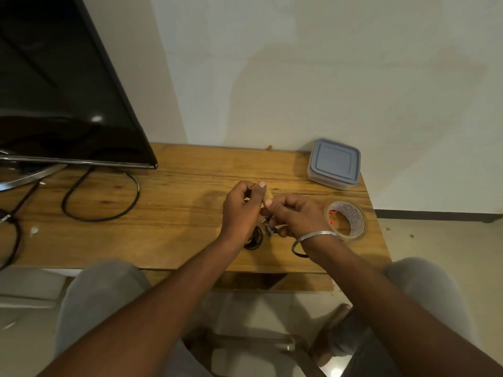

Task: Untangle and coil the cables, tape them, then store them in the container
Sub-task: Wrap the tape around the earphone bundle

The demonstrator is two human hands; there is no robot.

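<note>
The left hand [241,210] and right hand [294,216] meet thumb to thumb, fingers curled, each pinching a strip of tape [269,197] between them. The coiled cable [254,239] sits at 5 o'clock from the left hand, partly under the wrist, on the table [177,191]. The tape roll [347,219] lies at 3 o'clock from the right hand, and the container [334,163] at 1 o'clock.

surface: wooden table [177,191] | on it: lidded container [334,163]; tape roll [356,216]; coiled cable [254,240]; TV stand [27,178]; looped cord [98,220]
</note>
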